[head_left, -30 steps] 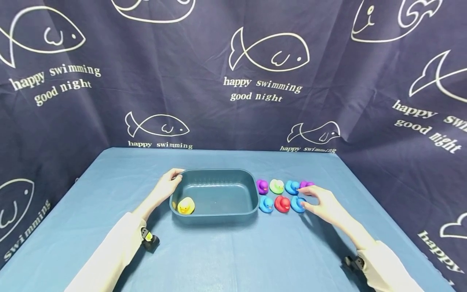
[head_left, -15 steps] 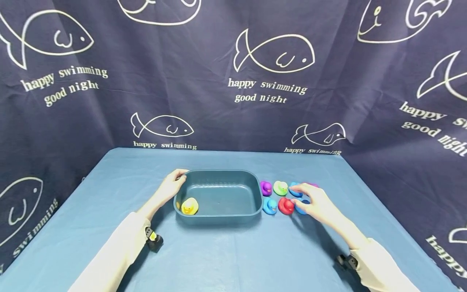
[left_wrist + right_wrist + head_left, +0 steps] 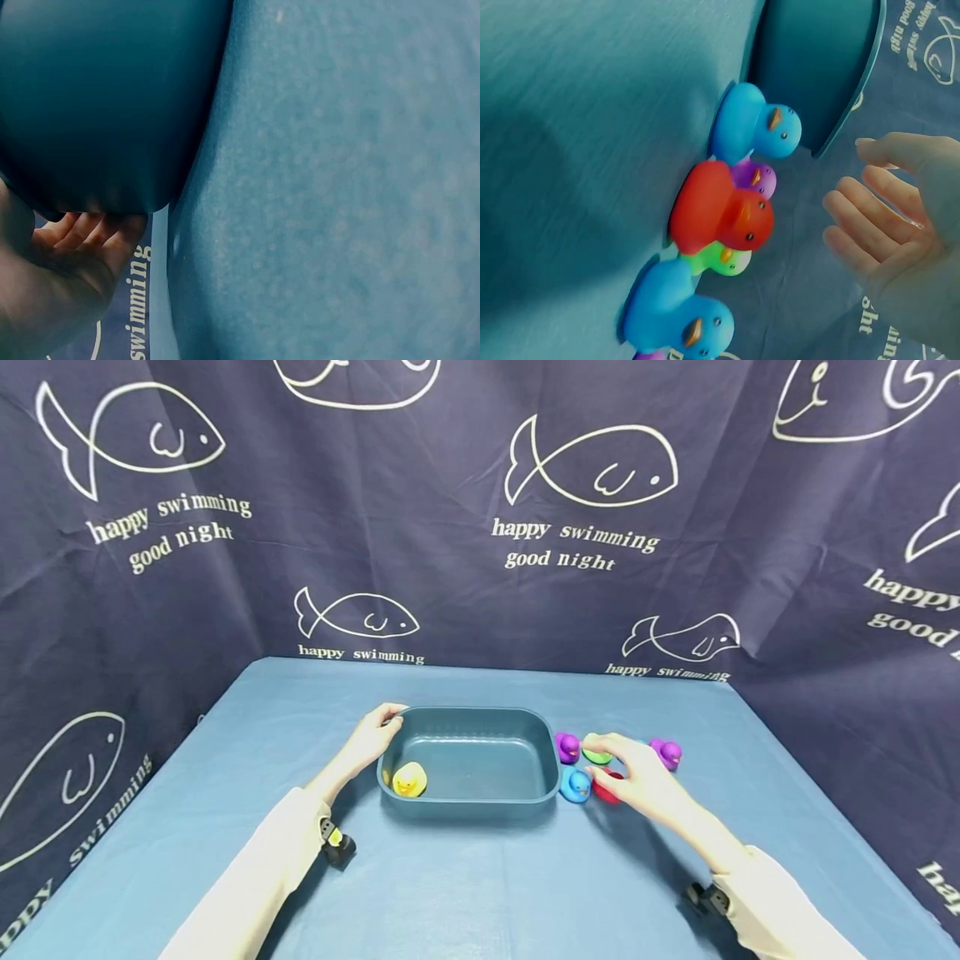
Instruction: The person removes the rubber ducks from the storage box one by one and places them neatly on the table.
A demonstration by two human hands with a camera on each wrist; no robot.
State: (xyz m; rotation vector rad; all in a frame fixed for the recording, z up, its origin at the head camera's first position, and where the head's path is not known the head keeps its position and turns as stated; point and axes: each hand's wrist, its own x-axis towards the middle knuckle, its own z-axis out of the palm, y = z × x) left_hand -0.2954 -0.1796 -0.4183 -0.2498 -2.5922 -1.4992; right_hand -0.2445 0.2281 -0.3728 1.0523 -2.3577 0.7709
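Note:
In the head view, my left hand [image 3: 369, 739] grips the far left corner of a dark teal plastic tub [image 3: 468, 810]. Its fingers lie along the tub's outer wall [image 3: 112, 105] in the left wrist view. A yellow rubber duck [image 3: 409, 780] sits inside, near the front left corner. My right hand [image 3: 637, 772] hovers over the rubber ducks right of the tub, thumb and fingers apart and holding nothing. Beneath or beside it are a red duck [image 3: 716, 210], a light green duck [image 3: 597, 749] and a blue duck [image 3: 576, 785]. Another blue duck [image 3: 671, 304] is hidden by the hand in the head view.
A purple duck [image 3: 568, 748] stands close to the tub's right wall, and another purple duck [image 3: 666, 753] lies at the right end of the back row. A blue cloth [image 3: 465, 893] covers the table. Dark curtains [image 3: 450, 527] with fish drawings rise behind and beside it.
My right hand has moved left over the ducks, from the right end of the rows toward the red and green ones. The left hand keeps its grip on the tub. The view has shifted slightly.

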